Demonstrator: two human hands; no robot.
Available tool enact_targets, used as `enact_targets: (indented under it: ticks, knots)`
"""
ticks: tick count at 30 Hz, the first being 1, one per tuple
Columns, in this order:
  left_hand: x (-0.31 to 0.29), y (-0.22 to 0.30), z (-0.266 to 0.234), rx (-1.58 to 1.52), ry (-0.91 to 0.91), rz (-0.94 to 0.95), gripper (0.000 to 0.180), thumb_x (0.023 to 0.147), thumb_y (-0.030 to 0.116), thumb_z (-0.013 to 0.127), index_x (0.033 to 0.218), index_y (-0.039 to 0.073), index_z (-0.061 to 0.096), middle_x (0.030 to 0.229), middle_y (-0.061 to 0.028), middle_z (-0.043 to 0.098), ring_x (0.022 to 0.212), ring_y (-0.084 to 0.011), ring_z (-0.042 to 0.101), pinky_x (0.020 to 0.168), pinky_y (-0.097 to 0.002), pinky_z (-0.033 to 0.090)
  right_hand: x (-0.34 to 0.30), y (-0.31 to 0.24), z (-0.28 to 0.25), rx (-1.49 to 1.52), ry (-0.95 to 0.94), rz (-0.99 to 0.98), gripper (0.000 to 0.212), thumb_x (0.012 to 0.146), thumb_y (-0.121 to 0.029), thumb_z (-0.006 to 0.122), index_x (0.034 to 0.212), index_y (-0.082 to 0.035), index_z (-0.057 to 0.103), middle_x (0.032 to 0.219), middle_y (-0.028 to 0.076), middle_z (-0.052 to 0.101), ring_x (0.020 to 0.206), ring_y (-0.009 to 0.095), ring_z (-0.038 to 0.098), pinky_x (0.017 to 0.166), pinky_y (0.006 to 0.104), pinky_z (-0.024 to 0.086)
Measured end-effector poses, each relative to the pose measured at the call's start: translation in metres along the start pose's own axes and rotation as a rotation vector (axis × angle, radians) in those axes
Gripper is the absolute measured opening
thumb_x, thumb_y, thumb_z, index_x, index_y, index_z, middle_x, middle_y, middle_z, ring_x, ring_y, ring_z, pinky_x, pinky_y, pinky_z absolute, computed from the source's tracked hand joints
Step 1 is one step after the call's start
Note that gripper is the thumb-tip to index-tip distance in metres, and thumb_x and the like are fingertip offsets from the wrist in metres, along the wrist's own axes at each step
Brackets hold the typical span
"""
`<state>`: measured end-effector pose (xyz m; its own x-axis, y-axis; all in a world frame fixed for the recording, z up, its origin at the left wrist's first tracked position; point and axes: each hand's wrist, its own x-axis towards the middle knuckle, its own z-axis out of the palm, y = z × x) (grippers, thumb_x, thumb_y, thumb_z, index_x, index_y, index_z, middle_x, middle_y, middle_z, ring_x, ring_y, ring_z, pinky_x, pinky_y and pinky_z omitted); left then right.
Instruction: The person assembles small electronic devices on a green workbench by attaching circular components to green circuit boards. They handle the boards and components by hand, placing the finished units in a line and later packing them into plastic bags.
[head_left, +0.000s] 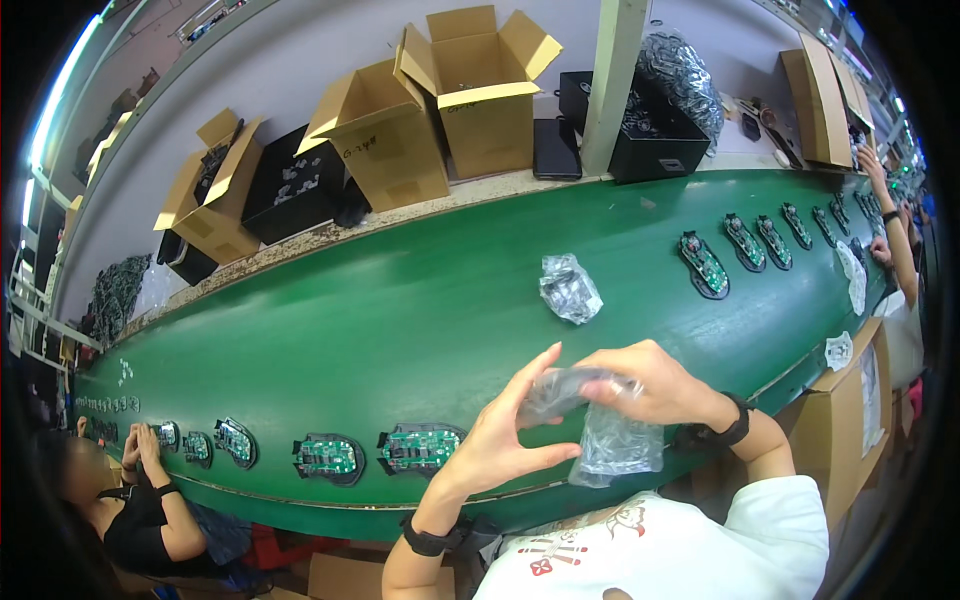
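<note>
Over the near edge of the green conveyor belt (400,310), my right hand (660,385) is closed on a clear plastic bag (622,445). The bag's lower part hangs crumpled below my fingers. A smooth, greyish curved piece (555,396) shows at its upper left; whether it lies inside the bag I cannot tell. My left hand (505,430) is open beside it, thumb and fingers spread around the curved piece's left end. Left of that hand lies a dark shell with a green circuit board (420,450). A second crumpled clear bag (570,288) rests farther up the belt.
More board-filled shells (330,457) line the belt's near left, others (703,265) its right. Open cardboard boxes (487,125) and black bins (660,150) stand on the back ledge beside a post (613,90). Co-workers' hands (145,445) work at both ends. A carton (830,430) stands at right.
</note>
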<state>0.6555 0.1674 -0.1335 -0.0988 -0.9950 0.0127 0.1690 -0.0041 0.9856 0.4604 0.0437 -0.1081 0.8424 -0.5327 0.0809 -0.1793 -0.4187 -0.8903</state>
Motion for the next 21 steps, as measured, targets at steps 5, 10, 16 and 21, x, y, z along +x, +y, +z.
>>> enact_targets:
  ticks: [5,10,16,21]
  knots:
    - [-0.004,-0.003,-0.003,-0.020,0.099,-0.177,0.057,0.087,0.012,0.079,0.136,-0.001,0.055,0.118,-0.0104,0.067,0.111,-0.0169,0.062,0.097,-0.0334,0.051,0.007,0.003,-0.013,0.504,-0.147,0.414,0.042,0.103,-0.040,0.057,0.077,-0.007,0.064,0.066,-0.010,0.040,0.062,0.002,0.032,0.051,0.0244,0.027]
    - [-0.008,-0.004,-0.008,-0.257,0.107,-0.122,0.044,0.088,0.009,0.076,0.127,-0.003,0.060,0.106,-0.0067,0.070,0.093,-0.0114,0.065,0.086,-0.0288,0.054,0.010,0.001,-0.015,0.529,-0.161,0.488,0.030,0.099,-0.030,0.063,0.082,-0.006,0.067,0.069,-0.010,0.049,0.063,0.000,0.037,0.054,0.0218,0.029]
    - [-0.006,0.007,0.002,0.143,0.235,-0.079,0.039,0.083,0.003,0.077,0.120,-0.001,0.066,0.091,-0.0049,0.070,0.083,-0.0094,0.065,0.074,-0.0262,0.056,0.010,0.009,-0.003,0.448,-0.060,0.393,0.027,0.093,-0.023,0.067,0.107,0.000,0.069,0.089,0.002,0.068,0.080,0.007,0.059,0.071,0.0236,0.046]
    - [0.002,0.021,0.011,0.673,0.400,0.156,0.025,0.080,-0.002,0.077,0.104,-0.001,0.074,0.079,-0.0071,0.069,0.071,-0.0129,0.066,0.068,-0.0264,0.055,0.011,0.000,0.009,0.237,0.005,0.258,0.034,0.089,-0.021,0.069,0.116,0.000,0.067,0.099,0.010,0.072,0.096,0.017,0.067,0.086,0.0319,0.052]
